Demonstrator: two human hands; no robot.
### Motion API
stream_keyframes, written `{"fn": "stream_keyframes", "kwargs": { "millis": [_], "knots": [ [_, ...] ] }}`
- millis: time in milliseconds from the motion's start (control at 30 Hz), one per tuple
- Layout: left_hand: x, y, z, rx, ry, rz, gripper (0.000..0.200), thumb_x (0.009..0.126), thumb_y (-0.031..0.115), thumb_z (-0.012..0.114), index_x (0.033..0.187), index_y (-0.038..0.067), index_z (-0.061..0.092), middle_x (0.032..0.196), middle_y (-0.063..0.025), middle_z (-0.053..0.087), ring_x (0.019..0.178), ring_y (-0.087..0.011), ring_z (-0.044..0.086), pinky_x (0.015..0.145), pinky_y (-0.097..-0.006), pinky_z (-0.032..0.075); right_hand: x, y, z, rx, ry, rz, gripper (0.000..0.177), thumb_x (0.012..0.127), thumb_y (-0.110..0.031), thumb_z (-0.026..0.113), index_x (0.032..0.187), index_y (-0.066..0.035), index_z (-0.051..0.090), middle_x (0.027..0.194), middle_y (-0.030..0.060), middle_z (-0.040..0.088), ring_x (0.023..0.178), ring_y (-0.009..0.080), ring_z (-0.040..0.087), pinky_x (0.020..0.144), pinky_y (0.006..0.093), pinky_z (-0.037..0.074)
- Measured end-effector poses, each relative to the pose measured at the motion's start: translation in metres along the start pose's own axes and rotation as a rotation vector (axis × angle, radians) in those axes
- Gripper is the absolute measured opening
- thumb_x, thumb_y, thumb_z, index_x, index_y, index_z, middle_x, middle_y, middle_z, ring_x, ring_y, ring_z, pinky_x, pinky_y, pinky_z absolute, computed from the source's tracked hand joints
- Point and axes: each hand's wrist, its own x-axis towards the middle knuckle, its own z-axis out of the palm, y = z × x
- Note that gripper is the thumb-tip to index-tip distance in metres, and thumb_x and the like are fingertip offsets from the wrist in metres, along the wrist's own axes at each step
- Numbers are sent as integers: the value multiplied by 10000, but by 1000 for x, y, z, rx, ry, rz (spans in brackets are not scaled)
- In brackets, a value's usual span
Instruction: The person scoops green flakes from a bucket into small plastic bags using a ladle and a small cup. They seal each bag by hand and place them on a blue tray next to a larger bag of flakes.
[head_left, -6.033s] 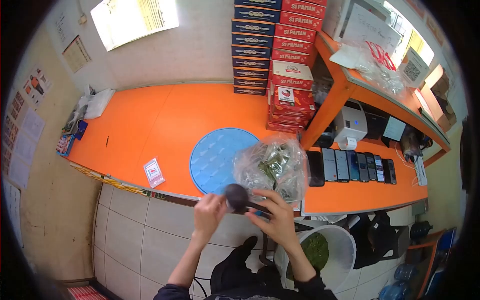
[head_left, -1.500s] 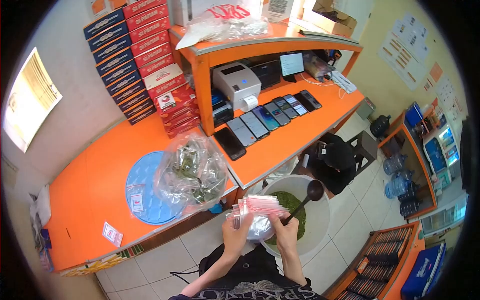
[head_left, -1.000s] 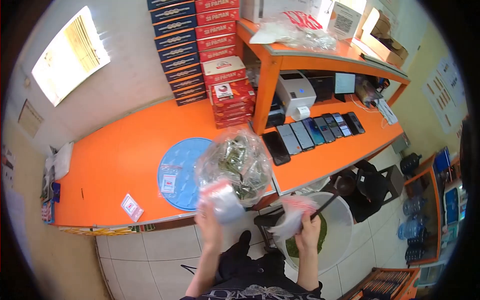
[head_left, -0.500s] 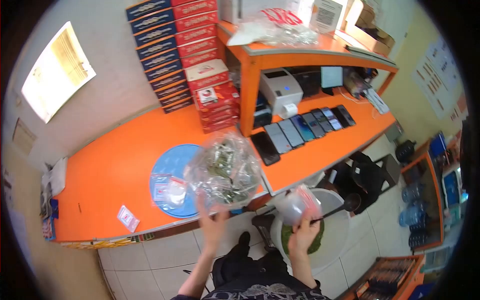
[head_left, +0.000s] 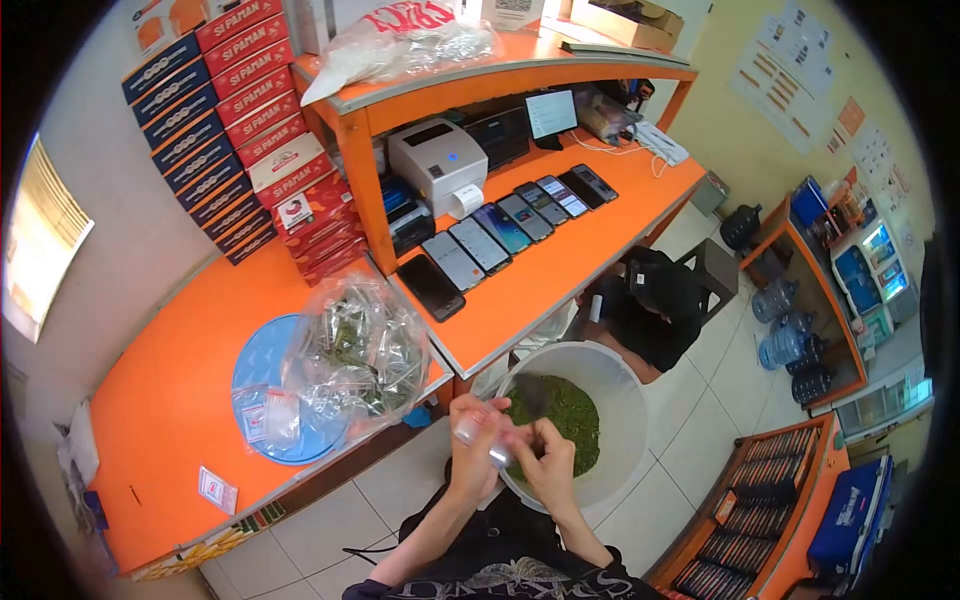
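My left hand (head_left: 473, 452) is closed around a small clear plastic pouch (head_left: 466, 430) with some red on it. My right hand (head_left: 548, 462) pinches at the pouch's edge close beside it. The dark bowl of a ladle (head_left: 534, 396), blurred, shows just beyond the fingers; which hand has its handle is hidden. Both hands are over the near rim of a large white bucket (head_left: 625, 420). Chopped green leafy matter (head_left: 570, 420) lies in its bottom.
A big clear bag of green leaves (head_left: 365, 350) rests partly over a blue round lid (head_left: 262, 365) on the orange counter (head_left: 150, 400), near flat pouches. Several phones (head_left: 500, 228) line the shelf. A person in black (head_left: 660, 310) is low behind the bucket.
My left hand has left the big bag and come to the pouch. My right hand has moved left, bringing pouch and ladle. The view has swung right.
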Motion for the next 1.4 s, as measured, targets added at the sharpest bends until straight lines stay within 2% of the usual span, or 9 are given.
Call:
{"fn": "stream_keyframes", "kwargs": {
  "millis": [300,400,500,600,800,867,1000,1200,1400],
  "knots": [
    [-17,5,12,395,129,131,368,771,-36,675,1022,61,425,853,-65,604,754,-125,602,680,-244,499,-4,-12,-19,-192,16,-77,68,763,-48,664,818,-9,661,684,87,628,552,144,563,517,244,414],
    [-19,14,3,596,21,-14,306,765,-1,697,949,62,462,810,-48,605,737,-119,607,650,-241,498,2,-6,-34,-250,-198,-148,89,762,-68,681,822,-4,669,697,63,635,574,117,556,534,231,409],
    [-17,22,-3,737,-206,-283,249,767,32,703,895,67,492,787,-41,602,711,-111,612,622,-237,496,2,15,-50,122,-462,258,86,764,-61,682,817,6,671,719,47,648,600,98,554,554,246,418],
    [-9,35,-27,317,-126,-548,239,767,62,707,904,76,512,753,-11,585,688,-70,581,592,-216,469,0,-5,-61,415,-128,419,56,725,-29,696,745,3,655,642,-4,575,532,42,443,502,193,338],
    [-28,13,17,975,-270,139,199,765,148,720,895,30,627,772,-6,621,675,-57,554,602,-221,449,-16,8,-51,134,-18,146,65,726,-22,719,751,-11,660,657,-48,573,568,-5,436,508,158,310],
    [-32,25,33,1052,-208,-90,157,796,157,689,855,17,650,736,-15,646,675,-55,560,614,-230,454,-22,6,-53,155,-114,156,65,725,-22,721,742,-15,658,647,-55,571,553,-6,433,500,157,304],
    [-31,33,40,1130,-316,-38,135,789,154,681,775,25,645,651,-46,622,637,-112,602,596,-240,459,-27,-9,-59,276,-130,152,60,759,-64,684,798,-26,657,592,-11,585,523,29,501,497,191,367],
    [-47,33,59,1385,-620,194,158,768,153,678,889,57,646,693,-85,620,646,-204,630,598,-267,473,-17,-37,-93,-287,-415,-282,84,704,-87,579,731,-11,605,575,138,527,469,236,525,460,291,402],
    [-62,29,88,1500,-362,114,177,721,113,722,864,43,643,693,-39,624,646,-116,612,603,-257,471,-18,-37,-91,-346,-20,-450,95,669,-82,596,614,-17,553,515,100,462,432,238,479,419,333,359]
  ]
}}
